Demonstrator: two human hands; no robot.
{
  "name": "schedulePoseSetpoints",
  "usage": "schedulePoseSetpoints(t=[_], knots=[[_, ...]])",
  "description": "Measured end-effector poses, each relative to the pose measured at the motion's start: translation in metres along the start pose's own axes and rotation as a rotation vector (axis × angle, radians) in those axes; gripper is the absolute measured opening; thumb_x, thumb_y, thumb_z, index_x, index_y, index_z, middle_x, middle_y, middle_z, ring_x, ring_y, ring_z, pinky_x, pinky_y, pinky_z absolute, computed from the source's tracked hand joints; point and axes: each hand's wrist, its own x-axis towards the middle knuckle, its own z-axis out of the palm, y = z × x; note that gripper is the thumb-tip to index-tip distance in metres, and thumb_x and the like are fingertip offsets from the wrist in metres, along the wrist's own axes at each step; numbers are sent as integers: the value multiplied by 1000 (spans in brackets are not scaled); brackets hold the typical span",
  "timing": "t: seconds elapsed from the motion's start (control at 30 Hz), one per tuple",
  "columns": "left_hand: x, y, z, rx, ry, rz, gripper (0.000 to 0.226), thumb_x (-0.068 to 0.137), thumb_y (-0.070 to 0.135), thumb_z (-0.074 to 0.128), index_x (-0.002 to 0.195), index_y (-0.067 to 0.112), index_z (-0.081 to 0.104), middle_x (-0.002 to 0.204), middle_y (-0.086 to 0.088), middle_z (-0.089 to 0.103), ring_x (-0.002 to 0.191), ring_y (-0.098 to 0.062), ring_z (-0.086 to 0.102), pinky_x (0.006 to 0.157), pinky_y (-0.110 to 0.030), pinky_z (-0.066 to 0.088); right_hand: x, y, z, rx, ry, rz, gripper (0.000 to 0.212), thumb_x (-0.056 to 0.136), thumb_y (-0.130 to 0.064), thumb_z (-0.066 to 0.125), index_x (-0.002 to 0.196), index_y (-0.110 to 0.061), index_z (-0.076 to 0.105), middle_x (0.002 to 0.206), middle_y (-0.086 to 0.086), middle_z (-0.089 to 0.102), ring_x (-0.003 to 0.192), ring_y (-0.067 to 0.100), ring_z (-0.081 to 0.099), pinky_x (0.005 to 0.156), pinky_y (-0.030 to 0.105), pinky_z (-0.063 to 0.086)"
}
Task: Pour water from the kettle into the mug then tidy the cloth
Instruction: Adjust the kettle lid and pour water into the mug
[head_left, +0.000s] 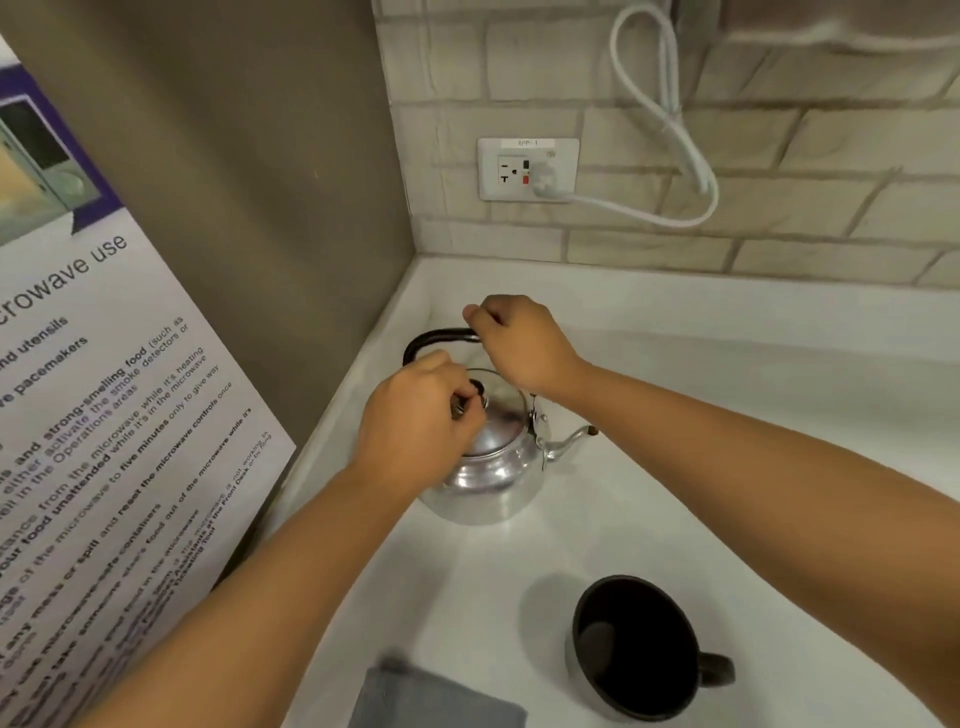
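Observation:
A shiny metal kettle (493, 475) stands on the white counter (727, 415) in the corner, spout pointing right. My right hand (519, 340) is closed around its black arched handle, which is tipped toward the back. My left hand (415, 421) pinches the dark knob of the kettle's lid, which sits on the kettle. A dark mug (636, 647) stands near the front, its handle to the right and its inside dark. A grey folded cloth (431, 699) lies at the bottom edge, left of the mug.
A brown side wall with a large microwave-use poster (104, 415) rises on the left. The brick-tiled back wall carries a white outlet (527, 169) with a white looped cord (670, 119) plugged in. The counter stretches out to the right.

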Motion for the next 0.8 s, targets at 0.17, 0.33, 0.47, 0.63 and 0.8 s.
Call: schedulePoseSetpoints(t=[0.17, 0.33, 0.47, 0.63, 0.8], knots=[[-17, -4, -5, -104, 90, -32, 3, 82, 18, 74, 85, 20, 74, 84, 7, 67, 69, -10, 63, 60, -27, 51, -18, -1, 1, 60, 32, -62, 42, 92, -27, 52, 52, -18, 43, 44, -8, 40, 39, 4, 39, 42, 14, 33], [-8, -6, -15, -387, 439, -253, 9, 92, 28, 60, 91, 20, 65, 94, 5, 57, 86, -10, 58, 75, -21, 45, -30, -10, 2, 133, 91, -61, 35, 91, -25, 54, 61, -7, 54, 49, -2, 46, 44, 6, 38, 45, 14, 34], [8, -4, -18, -586, 268, -553, 42, 97, 51, 46, 69, 23, 61, 73, 8, 62, 68, -7, 56, 63, -23, 42, -40, -31, -4, 176, 187, -73, 33, 89, -23, 56, 62, -4, 54, 47, -2, 43, 42, 6, 36, 44, 13, 33], [14, 19, -38, -871, 383, -617, 55, 89, 48, 54, 40, 30, 36, 42, 14, 31, 39, -4, 30, 37, -15, 29, -60, -62, -23, 211, 229, -89, 33, 91, -22, 57, 74, 6, 59, 55, 9, 53, 50, 11, 51, 58, 27, 48], [0, 31, -54, -923, 399, -652, 51, 81, 38, 57, 39, 25, 31, 42, 12, 25, 38, -9, 23, 34, -16, 23, -106, -62, -51, 209, 244, -93, 22, 91, -30, 58, 87, -10, 66, 82, 10, 73, 74, 18, 68, 76, 31, 53]])
